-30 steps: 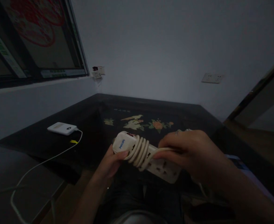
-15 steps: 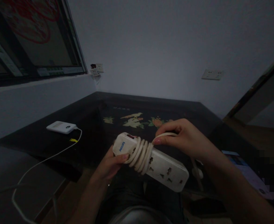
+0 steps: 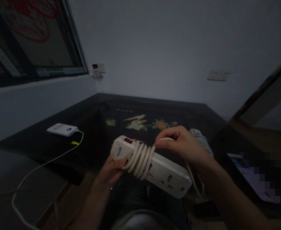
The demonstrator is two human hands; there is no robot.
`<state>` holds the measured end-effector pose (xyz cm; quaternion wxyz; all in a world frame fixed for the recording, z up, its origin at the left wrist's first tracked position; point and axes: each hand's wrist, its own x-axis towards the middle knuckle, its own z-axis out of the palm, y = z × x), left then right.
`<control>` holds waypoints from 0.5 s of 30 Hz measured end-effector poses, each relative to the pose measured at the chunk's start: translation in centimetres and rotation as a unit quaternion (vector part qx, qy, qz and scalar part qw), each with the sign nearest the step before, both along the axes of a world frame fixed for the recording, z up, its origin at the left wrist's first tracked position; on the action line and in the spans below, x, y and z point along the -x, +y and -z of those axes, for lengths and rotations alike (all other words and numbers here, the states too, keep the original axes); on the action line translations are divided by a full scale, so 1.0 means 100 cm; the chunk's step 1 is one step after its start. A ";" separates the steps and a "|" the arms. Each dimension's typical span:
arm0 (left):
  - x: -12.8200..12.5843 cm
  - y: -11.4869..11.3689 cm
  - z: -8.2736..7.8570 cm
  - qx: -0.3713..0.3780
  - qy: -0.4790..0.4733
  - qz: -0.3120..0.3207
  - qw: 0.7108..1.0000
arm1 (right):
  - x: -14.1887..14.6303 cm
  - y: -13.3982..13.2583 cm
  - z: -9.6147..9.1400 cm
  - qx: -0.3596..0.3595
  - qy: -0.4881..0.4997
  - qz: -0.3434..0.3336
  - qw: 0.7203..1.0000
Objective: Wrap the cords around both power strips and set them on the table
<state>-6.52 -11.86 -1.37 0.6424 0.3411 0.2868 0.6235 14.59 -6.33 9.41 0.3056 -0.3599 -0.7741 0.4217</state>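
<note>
My left hand (image 3: 114,169) is closed round the left end of a white power strip (image 3: 170,179), its thumb at the edge of the cord turns. The strip tilts down to the right above the table's near edge. Several turns of its white cord (image 3: 140,161) wrap the strip left of its middle. With thumb and fingers, my right hand (image 3: 176,140) pinches the cord just above the last turn. A loose length of cord hangs below that hand, partly behind my right forearm.
The dark table (image 3: 92,111) has a bird-and-flower picture. On it, a white device (image 3: 62,129) with a cable lies left; a cord-wrapped white object (image 3: 201,140) and a lit phone-like screen (image 3: 252,179) lie right. Wall sockets (image 3: 218,75) are behind.
My right hand has moved slightly left and down with the cord, close against the strip. The strip has shifted a little left. The cord-wrapped object behind my right hand now shows.
</note>
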 end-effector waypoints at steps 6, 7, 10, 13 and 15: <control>-0.001 -0.003 0.012 -0.003 -0.035 0.026 0.999 | -0.001 -0.004 0.008 0.096 0.047 -0.031 0.994; -0.001 -0.003 0.014 -0.002 -0.040 0.025 0.999 | 0.000 -0.004 0.009 0.105 0.058 -0.031 0.992; -0.004 -0.003 0.015 0.001 -0.047 0.002 0.999 | 0.001 -0.006 0.015 0.115 0.084 -0.022 0.990; -0.008 -0.004 0.013 -0.003 -0.049 -0.014 0.999 | 0.003 -0.009 0.020 0.092 0.080 0.007 0.993; -0.009 -0.005 0.011 -0.008 -0.054 -0.024 0.998 | 0.005 -0.012 0.024 0.052 0.074 0.038 0.995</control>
